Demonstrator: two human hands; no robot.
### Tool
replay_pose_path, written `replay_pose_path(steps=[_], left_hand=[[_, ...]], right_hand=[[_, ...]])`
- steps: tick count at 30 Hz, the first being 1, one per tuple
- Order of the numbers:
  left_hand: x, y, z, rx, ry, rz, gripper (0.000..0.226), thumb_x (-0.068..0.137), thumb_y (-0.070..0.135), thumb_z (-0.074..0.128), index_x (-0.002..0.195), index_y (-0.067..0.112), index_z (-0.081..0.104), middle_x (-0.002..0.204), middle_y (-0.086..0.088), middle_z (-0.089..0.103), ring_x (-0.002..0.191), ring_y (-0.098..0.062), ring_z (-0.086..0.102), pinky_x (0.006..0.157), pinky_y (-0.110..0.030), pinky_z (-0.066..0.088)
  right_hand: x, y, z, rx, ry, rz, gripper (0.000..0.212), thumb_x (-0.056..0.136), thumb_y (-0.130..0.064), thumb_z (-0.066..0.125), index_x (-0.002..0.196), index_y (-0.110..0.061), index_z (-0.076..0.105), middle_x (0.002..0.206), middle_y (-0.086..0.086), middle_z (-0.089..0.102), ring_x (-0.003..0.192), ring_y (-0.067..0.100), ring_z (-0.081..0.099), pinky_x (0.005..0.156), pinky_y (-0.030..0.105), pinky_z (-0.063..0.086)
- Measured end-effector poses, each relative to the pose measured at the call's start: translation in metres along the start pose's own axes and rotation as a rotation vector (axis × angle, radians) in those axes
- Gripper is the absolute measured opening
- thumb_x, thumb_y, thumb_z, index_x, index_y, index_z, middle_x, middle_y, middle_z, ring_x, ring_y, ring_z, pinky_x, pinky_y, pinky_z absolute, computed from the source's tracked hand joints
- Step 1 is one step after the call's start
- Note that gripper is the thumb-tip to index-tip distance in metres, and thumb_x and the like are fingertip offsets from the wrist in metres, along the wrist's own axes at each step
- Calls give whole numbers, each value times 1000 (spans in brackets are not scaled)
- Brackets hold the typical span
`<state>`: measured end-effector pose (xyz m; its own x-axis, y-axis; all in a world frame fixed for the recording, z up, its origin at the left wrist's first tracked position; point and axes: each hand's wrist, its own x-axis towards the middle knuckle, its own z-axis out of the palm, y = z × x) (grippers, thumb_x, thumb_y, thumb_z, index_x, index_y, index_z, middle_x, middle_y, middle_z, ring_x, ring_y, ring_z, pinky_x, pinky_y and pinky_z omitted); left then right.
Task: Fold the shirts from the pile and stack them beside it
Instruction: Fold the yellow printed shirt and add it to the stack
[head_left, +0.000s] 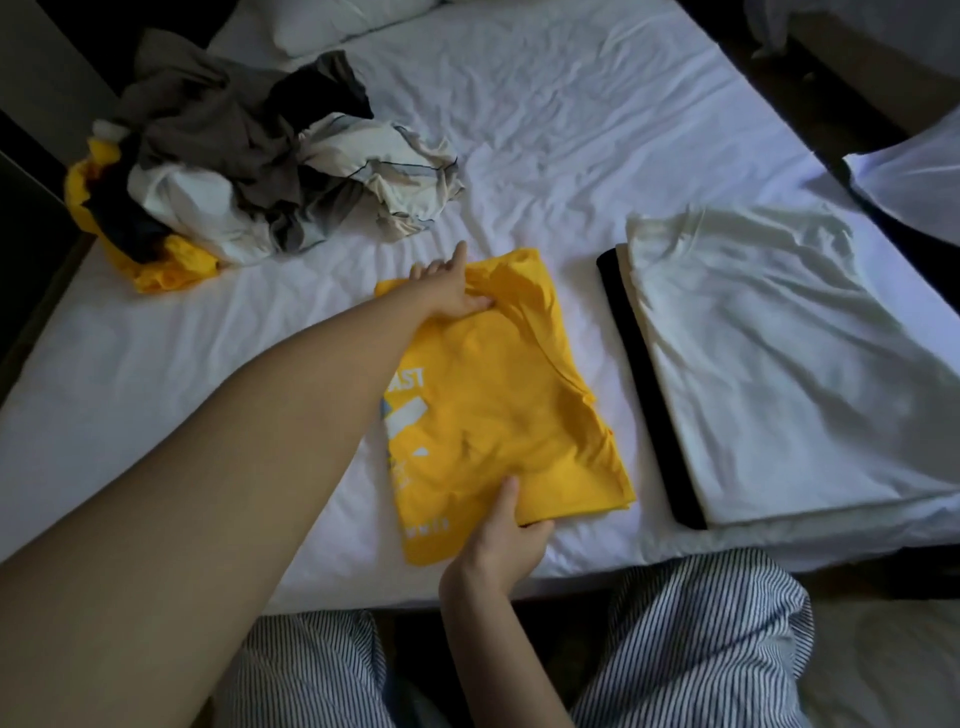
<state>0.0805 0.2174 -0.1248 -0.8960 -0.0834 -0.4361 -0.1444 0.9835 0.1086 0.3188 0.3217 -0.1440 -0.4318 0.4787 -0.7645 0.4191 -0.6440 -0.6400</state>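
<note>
A yellow shirt (498, 395) with white print lies folded into a narrow rectangle on the bed in front of me. My left hand (452, 291) grips its far edge, fingers curled into the cloth. My right hand (506, 540) pinches its near edge, thumb on top. The pile of unfolded shirts (234, 171), grey, white, black and yellow, sits at the far left. To the right lies the stack of folded shirts (779, 364), a white one on top and a black one showing at its left edge.
The bed has a wrinkled white sheet (571, 130), and a pillow (343, 21) lies at its head. My knees in striped trousers (701, 649) are at the bed's near edge. Another white-covered bed (914, 187) stands at the far right.
</note>
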Motion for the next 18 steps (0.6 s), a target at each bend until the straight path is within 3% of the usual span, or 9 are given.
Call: replay_pose_path(steps=[2,3,5,7,11,13,15,18], left_hand=[[8,-4,-1,-14,40,-1,99,85,63,52,151,17,-4,156,-13,21,140,-38,23,112,-50,15],[9,-5,-3,-24,52,19,92,84,62,55,151,17,9,151,-13,31,136,-37,30,111,-53,15],[8,-6,-6,-75,51,63,69,85,57,58,139,18,39,141,-9,46,131,-35,38,109,-57,13],[4,-7,-7,-134,72,80,50,87,50,60,126,19,53,133,-7,52,126,-34,44,110,-56,18],[-15,-6,-20,-242,129,131,40,88,42,62,119,18,57,127,-8,57,120,-32,50,106,-47,34],[-28,-1,-34,-266,153,198,37,90,33,62,120,13,58,126,-9,58,118,-29,52,94,-31,38],[-43,6,-49,-264,188,272,35,91,26,62,122,10,58,126,-11,58,117,-28,52,84,-27,36],[-60,19,-66,-293,243,356,38,91,25,62,126,10,55,127,-11,58,118,-27,52,88,-28,38]], right_hand=[[3,0,0,28,-8,1,30,90,-12,61,116,1,57,103,6,59,93,17,55,75,22,41],[5,0,0,50,-9,1,31,90,-10,60,119,1,56,105,6,59,94,17,56,73,20,42],[9,-2,0,79,-15,-1,34,90,-7,59,123,0,54,109,6,59,96,18,56,75,20,43],[12,-4,-3,85,-52,-1,34,90,-6,59,123,0,53,112,10,60,98,19,56,82,27,44],[9,-12,-12,39,-176,-37,25,90,-6,58,115,-4,55,111,12,62,96,20,58,86,30,46],[4,-20,-16,52,-254,-87,18,92,-5,55,107,-13,55,111,9,62,90,14,60,83,26,48],[1,-29,-21,55,-307,-141,17,92,-4,54,101,-18,54,110,7,62,86,4,59,83,25,48],[-3,-43,-31,68,-377,-195,21,93,-6,54,106,-22,56,113,2,64,98,13,61,96,40,47]])
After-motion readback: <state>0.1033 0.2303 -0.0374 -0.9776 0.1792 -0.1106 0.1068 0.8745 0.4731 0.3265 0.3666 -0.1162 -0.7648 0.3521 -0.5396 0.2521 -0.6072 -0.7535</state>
